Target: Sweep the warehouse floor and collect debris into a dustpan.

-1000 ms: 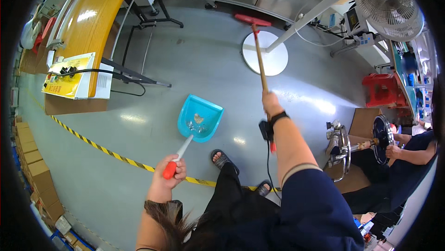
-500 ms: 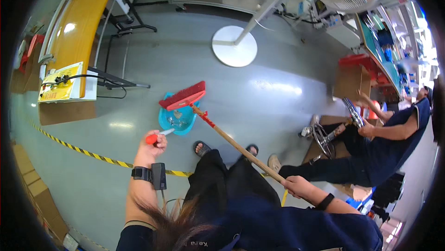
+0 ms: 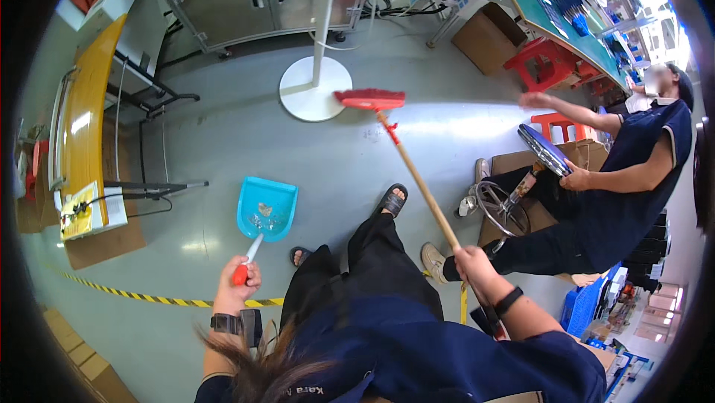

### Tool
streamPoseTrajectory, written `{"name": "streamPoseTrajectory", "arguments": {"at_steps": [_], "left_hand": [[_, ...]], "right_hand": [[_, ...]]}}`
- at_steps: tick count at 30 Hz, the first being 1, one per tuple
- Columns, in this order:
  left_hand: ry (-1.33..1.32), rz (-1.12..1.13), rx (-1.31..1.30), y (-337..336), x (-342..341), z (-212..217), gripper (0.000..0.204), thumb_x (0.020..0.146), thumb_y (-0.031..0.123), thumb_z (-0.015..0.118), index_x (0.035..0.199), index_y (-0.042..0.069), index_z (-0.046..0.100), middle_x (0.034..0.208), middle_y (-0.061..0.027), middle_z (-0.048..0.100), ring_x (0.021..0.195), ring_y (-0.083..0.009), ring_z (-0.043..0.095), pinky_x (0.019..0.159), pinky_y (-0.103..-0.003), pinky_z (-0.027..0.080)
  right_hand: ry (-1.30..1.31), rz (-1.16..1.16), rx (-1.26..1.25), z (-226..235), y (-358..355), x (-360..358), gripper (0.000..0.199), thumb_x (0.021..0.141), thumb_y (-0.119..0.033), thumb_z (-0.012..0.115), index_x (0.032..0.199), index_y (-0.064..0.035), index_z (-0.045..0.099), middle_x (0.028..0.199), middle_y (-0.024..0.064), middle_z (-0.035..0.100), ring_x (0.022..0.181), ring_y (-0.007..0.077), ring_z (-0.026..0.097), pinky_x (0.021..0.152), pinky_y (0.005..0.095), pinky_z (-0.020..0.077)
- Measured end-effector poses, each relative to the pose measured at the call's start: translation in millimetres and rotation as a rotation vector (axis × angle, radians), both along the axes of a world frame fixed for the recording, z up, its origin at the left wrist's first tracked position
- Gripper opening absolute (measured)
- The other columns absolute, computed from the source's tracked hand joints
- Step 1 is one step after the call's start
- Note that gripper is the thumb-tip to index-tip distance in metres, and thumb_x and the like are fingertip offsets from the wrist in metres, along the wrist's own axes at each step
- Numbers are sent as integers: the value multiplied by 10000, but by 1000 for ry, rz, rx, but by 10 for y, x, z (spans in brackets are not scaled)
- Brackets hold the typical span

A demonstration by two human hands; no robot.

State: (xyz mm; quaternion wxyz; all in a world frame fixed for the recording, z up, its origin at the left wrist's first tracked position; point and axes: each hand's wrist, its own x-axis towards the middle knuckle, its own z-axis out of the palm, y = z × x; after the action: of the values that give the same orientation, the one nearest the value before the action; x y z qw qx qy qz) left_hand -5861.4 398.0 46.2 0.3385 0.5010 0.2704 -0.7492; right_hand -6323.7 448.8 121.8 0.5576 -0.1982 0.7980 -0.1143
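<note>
My left hand (image 3: 238, 278) is closed around the red-tipped white handle of a blue dustpan (image 3: 287, 209), which holds some pale debris. In my right hand (image 3: 474, 265) is the wooden handle of a red broom (image 3: 376, 99). The broom's bristle head lies far ahead, near a fan stand's round white base (image 3: 314, 89). It is well apart from the dustpan, up and to the right.
On the right sits a person (image 3: 618, 187) holding a dark stack, with a metal wheel-like base (image 3: 503, 209) beside their legs. A yellow table (image 3: 93, 127) stands left, a metal cabinet (image 3: 223, 8) at the back. Red stools (image 3: 547, 60) and a cardboard box (image 3: 485, 38) are back right.
The broom head has moved off the dustpan, away to the right and forward. The dustpan's inside now shows fully. My view has shifted right, and one foot has stepped forward.
</note>
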Motion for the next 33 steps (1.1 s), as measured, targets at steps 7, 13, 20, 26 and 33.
{"name": "streamPoseTrajectory", "arguments": {"at_steps": [7,13,20,26,33], "left_hand": [[102,-24,32,-557,-1010,79,148,720,141,431,643,36,359,527,3,358,412,-89,332,368,-205,263],[149,-85,84,-1092,-1898,73,163,727,134,448,750,-18,395,553,-3,376,453,-85,355,391,-206,278],[160,-37,142,-1637,-2643,180,173,741,143,446,749,-24,401,550,2,371,440,-83,349,389,-213,285],[138,-141,118,-1892,-2827,202,143,720,131,433,713,1,372,537,-3,358,428,-87,337,379,-209,268],[96,-182,132,-2044,-2994,278,135,711,131,427,701,13,362,538,-7,362,426,-93,342,368,-214,262]], "right_hand": [[191,52,-248,-1328,-1506,-1304,397,802,-311,425,595,26,467,442,81,449,332,199,446,317,323,362],[252,79,-181,-1667,-2809,-1956,368,806,-317,418,631,7,438,449,59,414,328,184,416,306,327,336],[466,226,-127,-1962,-1734,-2486,435,787,-366,382,732,36,539,757,269,525,785,397,503,687,445,405],[384,41,15,-1208,-786,-2366,394,753,-341,468,758,39,569,741,228,556,752,343,545,669,382,418],[404,80,-110,-792,-1158,-2377,377,759,-319,473,733,51,543,655,221,540,632,338,538,582,384,413]]}}
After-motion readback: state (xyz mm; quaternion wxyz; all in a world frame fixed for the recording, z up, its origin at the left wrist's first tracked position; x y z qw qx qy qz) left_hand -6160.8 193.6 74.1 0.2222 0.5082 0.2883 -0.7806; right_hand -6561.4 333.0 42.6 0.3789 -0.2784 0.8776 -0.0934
